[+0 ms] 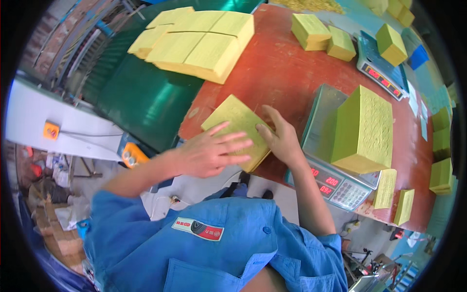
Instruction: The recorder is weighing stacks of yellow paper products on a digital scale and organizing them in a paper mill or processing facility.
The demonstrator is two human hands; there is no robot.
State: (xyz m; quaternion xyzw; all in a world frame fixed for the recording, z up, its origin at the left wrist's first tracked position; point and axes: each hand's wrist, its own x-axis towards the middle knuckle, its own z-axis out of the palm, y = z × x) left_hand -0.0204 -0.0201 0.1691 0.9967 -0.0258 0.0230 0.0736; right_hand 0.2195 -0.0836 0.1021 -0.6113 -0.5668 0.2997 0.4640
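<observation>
A squared stack of yellow paper lies at the near edge of the red table, its top sheet embossed. My left hand is over its near left part, fingers stretched and spread; whether the palm presses on it I cannot tell. At the stack's right side is my right hand, thumb and fingers apart, the thumb near or touching the edge. Just right of that hand, a taller yellow paper block stands on a digital scale with lit red digits.
Several yellow paper stacks sit together at the far left, beside a green conveyor belt. Across the red table are two smaller blocks and a second scale bearing another. Thin yellow bundles stand by the near right edge.
</observation>
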